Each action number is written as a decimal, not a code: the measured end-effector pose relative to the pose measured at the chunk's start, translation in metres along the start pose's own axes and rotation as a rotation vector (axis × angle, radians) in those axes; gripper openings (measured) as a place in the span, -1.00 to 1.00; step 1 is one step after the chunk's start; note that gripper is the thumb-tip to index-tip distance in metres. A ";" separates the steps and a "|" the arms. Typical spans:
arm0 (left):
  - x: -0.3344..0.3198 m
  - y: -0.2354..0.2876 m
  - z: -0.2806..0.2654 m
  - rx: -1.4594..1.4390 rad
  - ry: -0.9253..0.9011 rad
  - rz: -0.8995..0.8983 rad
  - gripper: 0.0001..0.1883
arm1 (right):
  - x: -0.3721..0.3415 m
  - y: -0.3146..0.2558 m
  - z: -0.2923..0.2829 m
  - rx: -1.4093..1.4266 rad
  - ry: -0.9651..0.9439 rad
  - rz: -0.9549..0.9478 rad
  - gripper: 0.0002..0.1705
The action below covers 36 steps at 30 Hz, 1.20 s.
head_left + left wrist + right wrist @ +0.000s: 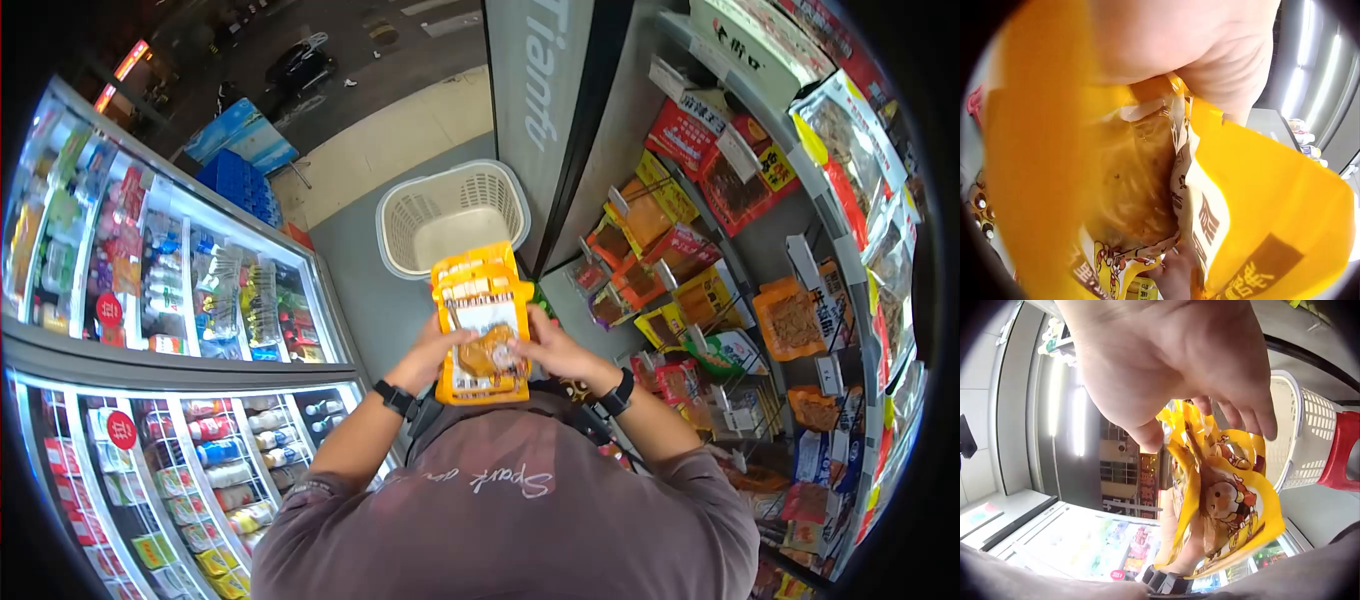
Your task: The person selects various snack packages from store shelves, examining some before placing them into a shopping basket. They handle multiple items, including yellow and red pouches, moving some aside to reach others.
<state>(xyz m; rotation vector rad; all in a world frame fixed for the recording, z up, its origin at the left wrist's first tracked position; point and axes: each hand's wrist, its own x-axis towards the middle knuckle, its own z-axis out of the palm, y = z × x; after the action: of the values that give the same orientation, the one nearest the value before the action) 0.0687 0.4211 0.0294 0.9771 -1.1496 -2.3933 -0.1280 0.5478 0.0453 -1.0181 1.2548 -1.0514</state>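
Note:
Several yellow food packets (485, 325) are stacked in front of the person's chest, their fronts showing brown food through a clear window. The left hand (432, 355) grips their left edge, thumb across the front. On the right edge, the right hand (558, 352) pinches them with its thumb on top. In the left wrist view the packets (1132, 181) fan apart below the left hand (1191, 44). The right wrist view has the right hand (1172, 356) above the packets (1235, 503), fingers around their upper part, and the left hand (1188, 550) beyond.
A pale plastic basket (400, 225) stands on the floor just ahead of the packets. Lit drink coolers (180, 365) line the left side. Shelves and hooks with packaged snacks (790, 320) fill the right, beside a dark-edged door panel (540, 110). Pavement lies beyond the basket.

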 end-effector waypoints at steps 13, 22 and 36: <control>0.219 0.030 -0.154 -0.178 0.180 -0.249 -0.53 | -0.076 0.132 -0.042 0.303 0.617 0.380 -0.73; 0.349 0.084 -0.183 0.409 0.094 -0.531 -0.53 | -0.127 0.188 0.031 0.553 1.173 0.679 -0.76; 0.430 -0.014 -0.224 1.534 -0.179 -0.340 -0.41 | -0.130 0.196 0.185 0.496 1.114 1.114 -0.71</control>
<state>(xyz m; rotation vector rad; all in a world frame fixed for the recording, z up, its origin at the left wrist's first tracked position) -0.0842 0.0739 -0.2727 1.3260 -3.1796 -1.4074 0.0626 0.7206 -0.1077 0.7919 1.8919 -0.8796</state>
